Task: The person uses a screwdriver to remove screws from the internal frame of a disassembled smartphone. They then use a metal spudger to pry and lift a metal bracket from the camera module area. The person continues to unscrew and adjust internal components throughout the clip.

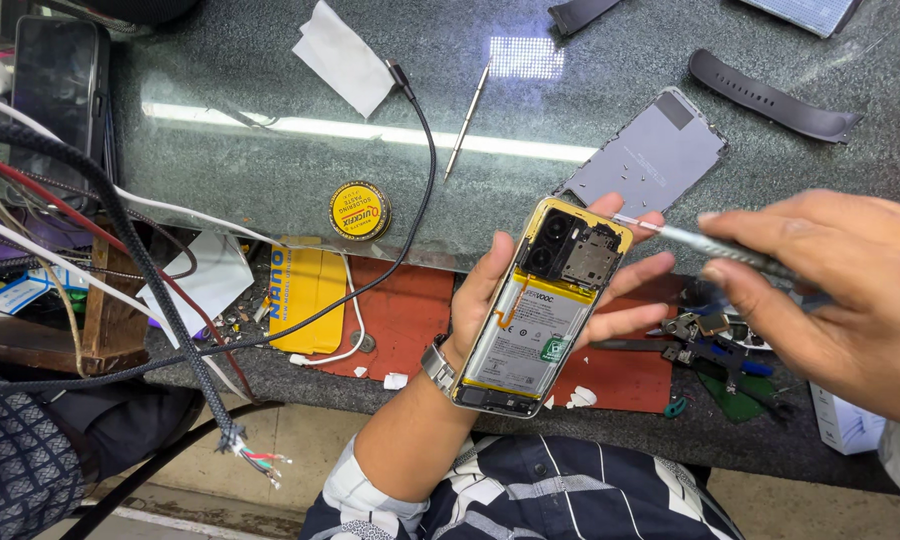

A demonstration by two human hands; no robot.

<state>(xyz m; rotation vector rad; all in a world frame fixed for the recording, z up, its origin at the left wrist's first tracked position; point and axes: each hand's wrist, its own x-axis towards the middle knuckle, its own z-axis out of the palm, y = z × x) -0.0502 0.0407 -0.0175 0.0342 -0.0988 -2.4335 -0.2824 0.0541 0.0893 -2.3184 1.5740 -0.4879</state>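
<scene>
Left grip (530, 290) cradles an opened phone (540, 320) at frame centre; right grip (830, 290), closed on a screwdriver (710, 245), touches its top edge.

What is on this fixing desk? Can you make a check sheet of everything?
Surface: dark speckled counter with a red mat at the near edge.
Job's things: opened phone with its back off, battery and camera board showing; thin screwdriver with its tip at the phone's top corner.
Clutter: round yellow tin, white paper scrap, grey back plate, watch strap, spare screwdriver, yellow packet.
Grippers: left hand has a grip under the phone; right hand has a grip on the screwdriver.
Cables: black cable across the counter; braided and red wires at left.
Surroundings: second phone far left.
</scene>
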